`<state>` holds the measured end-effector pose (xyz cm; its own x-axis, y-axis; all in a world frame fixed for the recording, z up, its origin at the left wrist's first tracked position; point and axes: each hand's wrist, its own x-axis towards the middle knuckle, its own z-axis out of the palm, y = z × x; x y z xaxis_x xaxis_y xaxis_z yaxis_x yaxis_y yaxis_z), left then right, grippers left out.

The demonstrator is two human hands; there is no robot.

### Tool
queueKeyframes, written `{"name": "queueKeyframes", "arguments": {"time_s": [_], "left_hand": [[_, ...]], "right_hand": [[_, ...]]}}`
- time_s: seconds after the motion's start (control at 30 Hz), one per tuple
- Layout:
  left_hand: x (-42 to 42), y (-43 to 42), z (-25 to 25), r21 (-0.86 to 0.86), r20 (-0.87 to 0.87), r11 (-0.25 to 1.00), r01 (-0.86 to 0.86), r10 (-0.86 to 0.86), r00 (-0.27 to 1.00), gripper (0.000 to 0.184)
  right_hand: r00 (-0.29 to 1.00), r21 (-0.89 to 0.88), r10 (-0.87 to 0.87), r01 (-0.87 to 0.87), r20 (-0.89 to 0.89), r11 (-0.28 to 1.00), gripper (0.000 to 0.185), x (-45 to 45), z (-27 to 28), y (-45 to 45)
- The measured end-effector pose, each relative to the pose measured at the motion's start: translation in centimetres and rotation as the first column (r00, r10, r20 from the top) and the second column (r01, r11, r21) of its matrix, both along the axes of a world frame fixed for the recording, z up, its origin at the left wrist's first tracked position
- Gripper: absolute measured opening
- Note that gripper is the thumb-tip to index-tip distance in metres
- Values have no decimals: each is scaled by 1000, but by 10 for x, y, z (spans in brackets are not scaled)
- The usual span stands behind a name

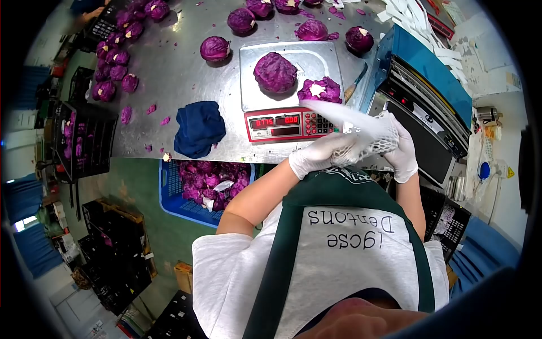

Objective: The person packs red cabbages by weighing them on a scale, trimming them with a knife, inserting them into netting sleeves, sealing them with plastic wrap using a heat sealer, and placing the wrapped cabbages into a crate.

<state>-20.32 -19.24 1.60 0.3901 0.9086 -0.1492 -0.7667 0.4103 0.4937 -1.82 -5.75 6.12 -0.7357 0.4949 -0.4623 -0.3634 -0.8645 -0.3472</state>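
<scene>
My left hand (320,155), in a white glove, is closed on a white foam net (367,144) in front of my chest. The gloved right hand (403,151) grips the same net from the other side. A pale, motion-blurred strip (333,113) extends from the net toward the scale; I cannot tell whether it is part of it. Just beyond my hands stands a red digital scale (282,135) reading 0.715. On its metal pan rest a whole purple cabbage (275,72) and a second purple cabbage (320,89) with its pale stem end up.
A knife (355,83) lies right of the scale, beside a blue-lidded machine (420,68). Several purple cabbages (215,49) sit on the steel table (169,62), with a navy cloth (199,129). Below its edge, a blue crate (186,210) holds purple leaves. Black crates (90,135) stand left.
</scene>
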Motion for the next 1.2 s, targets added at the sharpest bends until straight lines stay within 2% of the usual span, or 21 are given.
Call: {"name": "queueKeyframes", "arguments": {"time_s": [0.07, 0.13, 0.17, 0.23, 0.27, 0.3, 0.33, 0.4, 0.43, 0.47, 0.5, 0.53, 0.57, 0.63, 0.7, 0.73, 0.77, 0.87, 1.0, 1.13, 1.2], "left_hand": [[-1, -1, 21, 3, -99, 977, -215, 214, 972, 43], [-6, 8, 0, 178, -211, 938, -299, 333, 919, 40], [-13, 7, 3, 111, 72, 948, -299, 293, 953, 39], [-23, -3, 16, 154, 148, 899, -410, 389, 909, 38], [-28, -3, 22, -126, 370, 917, -377, 397, 840, 41], [-41, -11, 21, -120, 495, 931, -346, 358, 792, 44], [-57, -14, 19, -46, 454, 881, -471, 438, 776, 47], [-97, -14, 20, 84, 432, 755, -650, 560, 707, 51], [-108, -5, 44, 253, 67, 616, -746, 758, 649, 50], [-119, 4, 68, 399, -316, 512, -761, 855, 410, 49], [-128, 16, 76, 591, -506, 448, -671, 854, 123, 53], [-138, 30, 60, 721, -522, 410, -559, 851, -49, 59], [-148, 43, 43, 824, -500, 380, -421, 837, -222, 66], [-146, 52, 62, 836, -539, 505, -216, 830, -143, 77], [-156, 49, 36, 727, -686, 635, -260, 684, -247, 75], [-170, 50, 14, 705, -709, 641, -303, 648, -278, 73], [-179, 53, 17, 775, -631, 593, -219, 707, -320, 68], [-187, 44, 4, 710, -703, 582, -397, 623, -343, 57], [-214, 35, -17, 720, -692, 560, -409, 617, -375, 48], [-219, 35, -25, 718, -689, 540, -438, 641, -339, 46], [-219, 37, -27, 706, -693, 530, -469, 652, -306, 46]], "right_hand": [[997, -39, 75, -76, -16, 996, 28, -6, 13, -9], [948, 301, 181, -258, 261, 918, 29, 5, -9, -15], [907, 385, 247, -374, 341, 844, 27, 6, -10, -16], [832, 480, 221, -488, 510, 729, 24, -2, -2, -24], [820, 529, 201, -511, 535, 678, 24, -4, -14, -17], [810, 571, 179, -533, 559, 625, 24, -7, -28, -7], [712, 477, 195, -622, 675, 621, 24, -21, 0, -2], [833, 817, -120, -485, 540, 313, 26, -56, 7, 8], [863, 842, -123, -432, 490, 322, 26, -73, 6, 16], [891, 862, -82, -405, 447, 304, 27, -92, 9, 24], [886, 901, -166, -422, 433, 96, 28, -114, 0, 34], [869, 875, -178, -479, 461, -74, 28, -133, 1, 42], [870, 871, -103, -489, 482, -52, 31, -152, -1, 45], [789, 741, -182, -614, 587, -270, 43, -187, -21, 53], [723, 611, -212, -677, 658, -411, 50, -214, -37, 57], [637, 539, -143, -734, 758, -412, 67, -226, -40, 61], [624, 558, -87, -745, 776, -367, 67, -231, -34, 61], [601, 570, 5, -755, 799, -324, 63, -239, -15, 58], [803, 682, -159, -577, 574, -450, 41, -252, -36, 56], [902, 662, -36, -343, 430, -666, 32, -261, -26, 60], [872, 681, 14, -372, 490, -631, 25, -267, -25, 63]]}}
